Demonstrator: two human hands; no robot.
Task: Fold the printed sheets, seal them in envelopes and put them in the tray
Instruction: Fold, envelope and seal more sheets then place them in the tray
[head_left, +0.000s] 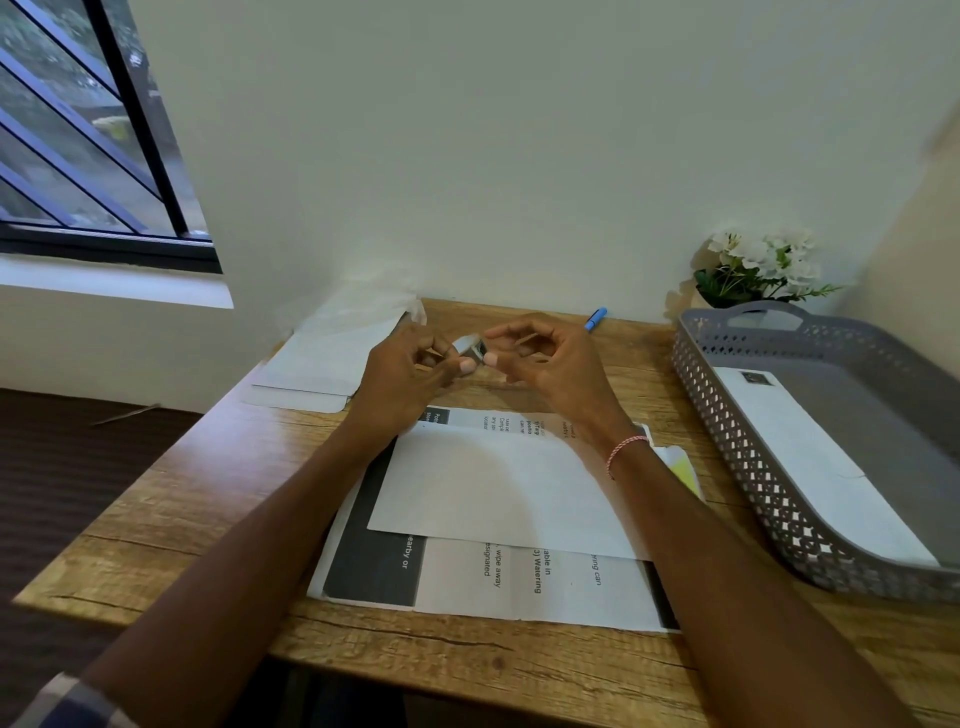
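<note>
Left hand (410, 370) and right hand (551, 364) both pinch a small grey object (470, 349) above the desk (218, 499); a white envelope (498, 483) lies on the printed sheets (524, 584) beneath. A second envelope (810, 457) lies in the grey tray (727, 421) at right.

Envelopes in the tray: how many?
1. A white envelope lies flat in the grey tray at the table's right side. More could be hidden beneath it; cannot tell.

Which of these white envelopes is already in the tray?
The envelope with the small dark square, lying flat in the grey tray on the right. The middle envelope rests on the printed sheets; the envelope stack sits far left.
</note>
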